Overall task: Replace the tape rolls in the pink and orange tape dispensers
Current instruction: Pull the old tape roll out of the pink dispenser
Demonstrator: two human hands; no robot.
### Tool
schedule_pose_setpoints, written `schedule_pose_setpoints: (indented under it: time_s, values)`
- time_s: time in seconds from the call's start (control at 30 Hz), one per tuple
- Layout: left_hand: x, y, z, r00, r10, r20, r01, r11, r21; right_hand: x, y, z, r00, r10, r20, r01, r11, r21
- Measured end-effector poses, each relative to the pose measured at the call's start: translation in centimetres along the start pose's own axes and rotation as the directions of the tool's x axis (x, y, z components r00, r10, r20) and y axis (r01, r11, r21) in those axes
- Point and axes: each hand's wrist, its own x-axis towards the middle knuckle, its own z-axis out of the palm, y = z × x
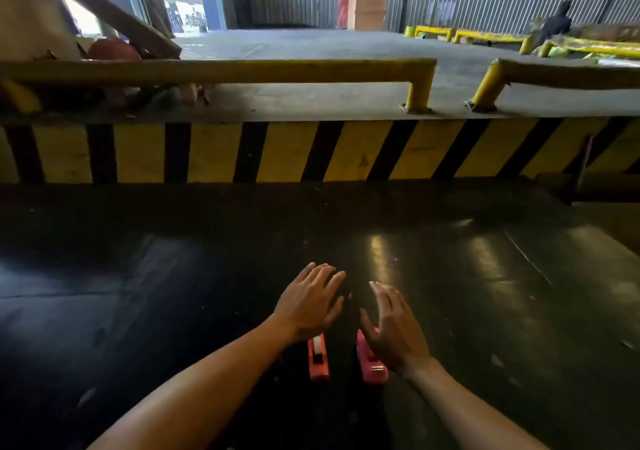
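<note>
Hands, left (309, 303) and right (393, 328), spread empty, half hide orange dispenser (317, 363) and pink dispenser (370, 366).

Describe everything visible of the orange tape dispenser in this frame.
The orange tape dispenser is a small, plastic-looking block lying flat on the dark glossy surface, lengthwise away from the camera, left of the pink one. Something white shows in its top. The open left hand hides its far end; contact is unclear.

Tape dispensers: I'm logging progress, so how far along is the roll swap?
Done: cannot tell; the orange plastic tape dispenser shows some white tape. In hand: nothing; the left hand and right hand hover open above it and the pink plastic tape dispenser. No spare rolls visible.
</note>
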Motion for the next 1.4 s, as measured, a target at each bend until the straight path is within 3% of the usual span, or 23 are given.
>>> schedule_pose_setpoints:
  time_s: [0.1,0.23,0.5,0.77,1.0,1.13,1.4]
  values:
    - [-0.6,0.8,2.3,0.992,0.005,0.128,0.013,0.991,-0.135,-1.9,0.8,1.8,0.987,0.143,0.078,-0.149,0.985,0.085]
    - [-1.3,2.5,5.8,0.949,0.026,0.314,0.041,0.978,-0.204,-4.8,1.7,4.3,0.917,0.339,0.210,-0.372,0.917,0.146]
    - [-0.3,4.6,8.4,0.883,0.098,0.459,0.030,0.964,-0.264,-6.1,2.4,6.7,0.886,0.384,0.260,-0.445,0.862,0.242]
    - [-1.8,5.7,9.2,0.926,0.072,0.371,0.054,0.947,-0.318,-6.6,3.9,6.3,0.899,0.292,0.326,-0.393,0.866,0.310]
    - [-7.3,7.5,9.9,0.940,-0.005,0.340,0.114,0.946,-0.303,-9.0,5.8,3.9,0.866,-0.030,0.499,-0.125,0.953,0.275]
    - [-10.7,7.8,9.7,0.947,-0.040,0.320,0.132,0.954,-0.270,-11.1,4.9,3.9,0.875,-0.147,0.462,-0.019,0.942,0.336]
    - [-15.5,7.1,8.7,0.946,-0.099,0.310,0.188,0.944,-0.271,-13.8,1.8,5.6,0.930,-0.161,0.330,0.048,0.945,0.324]
